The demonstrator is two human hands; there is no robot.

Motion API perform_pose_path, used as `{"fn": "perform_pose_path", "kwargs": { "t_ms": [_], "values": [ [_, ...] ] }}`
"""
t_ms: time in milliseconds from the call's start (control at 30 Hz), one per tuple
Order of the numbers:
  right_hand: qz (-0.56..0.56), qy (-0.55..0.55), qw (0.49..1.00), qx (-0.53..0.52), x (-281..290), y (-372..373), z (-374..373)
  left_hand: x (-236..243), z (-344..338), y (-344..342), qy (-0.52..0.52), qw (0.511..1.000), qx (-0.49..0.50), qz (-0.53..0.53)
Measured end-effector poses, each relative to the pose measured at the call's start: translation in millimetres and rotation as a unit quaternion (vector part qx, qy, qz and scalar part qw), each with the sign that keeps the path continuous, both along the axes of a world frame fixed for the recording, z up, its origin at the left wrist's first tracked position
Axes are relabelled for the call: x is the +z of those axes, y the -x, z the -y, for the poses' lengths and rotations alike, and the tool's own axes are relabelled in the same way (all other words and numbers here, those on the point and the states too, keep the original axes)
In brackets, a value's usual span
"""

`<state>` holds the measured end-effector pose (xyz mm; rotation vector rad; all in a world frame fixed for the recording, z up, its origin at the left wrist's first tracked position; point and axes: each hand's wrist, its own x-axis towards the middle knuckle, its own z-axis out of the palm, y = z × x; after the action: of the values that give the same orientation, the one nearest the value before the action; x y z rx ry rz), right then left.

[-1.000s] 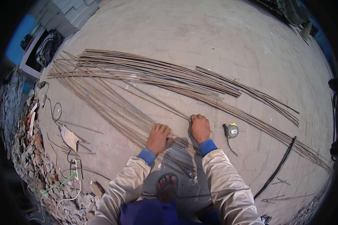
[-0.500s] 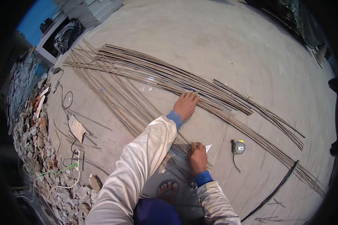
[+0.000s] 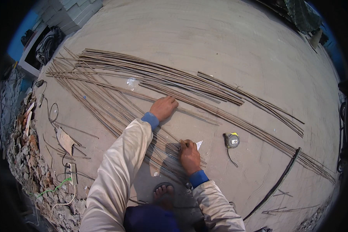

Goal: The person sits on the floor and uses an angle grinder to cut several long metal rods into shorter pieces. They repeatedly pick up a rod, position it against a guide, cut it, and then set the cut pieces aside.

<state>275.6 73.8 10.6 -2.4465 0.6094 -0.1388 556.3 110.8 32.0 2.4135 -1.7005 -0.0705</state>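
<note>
My left hand (image 3: 164, 108) is closed around a couple of thin steel rods (image 3: 199, 117), which lie a little nearer to me than the long rod bundle (image 3: 236, 118) beside them. Lower down, my right hand (image 3: 190, 157) has its fingers curled around the end part of a rod in the slanting group of steel rods (image 3: 104, 112); its fingertips are partly hidden. That group runs from the upper left down to my foot and crosses the other rods at the far left. A small white scrap (image 3: 199, 145) touches the view just past my right fingers.
A tape measure (image 3: 232, 140) lies on the concrete floor to the right, near a dark bent bar (image 3: 272, 189). Farther off is another rod bundle (image 3: 154, 67). Rubble (image 3: 27, 154), cables and a white power strip (image 3: 72, 173) are at the left. My sandalled foot (image 3: 163, 191) is below.
My left hand has moved left and slightly nearer along the rods. The couple of rods under it now lie apart from the long bundle. My right hand stays at the slanting rods. The view has shifted.
</note>
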Motion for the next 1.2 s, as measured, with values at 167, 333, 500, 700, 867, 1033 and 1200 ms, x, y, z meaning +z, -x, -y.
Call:
{"fn": "perform_pose_path", "kwargs": {
  "t_ms": [167, 333, 500, 700, 867, 1033, 1200],
  "values": [
    [-0.04, 0.036, 0.999, 0.006, 21.9, -4.4, -11.6, -3.4, -66.4, 51.1, 0.009, 0.998, 0.005, -0.065],
    [-0.238, -0.057, 0.966, 0.088, 63.6, -24.6, 23.5, -2.7, -87.8, 75.9, 0.053, 0.992, 0.038, -0.112],
    [0.036, 0.058, 0.994, -0.081, 57.5, -91.3, 117.5, -7.8, -82.8, 91.4, 0.07, 0.988, 0.095, -0.103],
    [0.027, 0.199, 0.979, -0.029, 9.6, -145.9, 184.3, -24.7, -82.6, 102.8, 0.129, 0.981, 0.125, -0.073],
    [-0.066, 0.214, 0.974, -0.026, 4.9, -155.5, 192.6, -24.9, -83.8, 100.7, 0.126, 0.982, 0.119, -0.073],
    [-0.13, 0.262, 0.956, 0.028, 12.1, -174.9, 206.3, -23.1, -83.7, 101.5, 0.124, 0.979, 0.134, -0.088],
    [-0.143, 0.207, 0.967, 0.029, 34.2, -166.7, 192.5, -28.2, -87.2, 100.1, 0.147, 0.975, 0.131, -0.1]
  ]
}}
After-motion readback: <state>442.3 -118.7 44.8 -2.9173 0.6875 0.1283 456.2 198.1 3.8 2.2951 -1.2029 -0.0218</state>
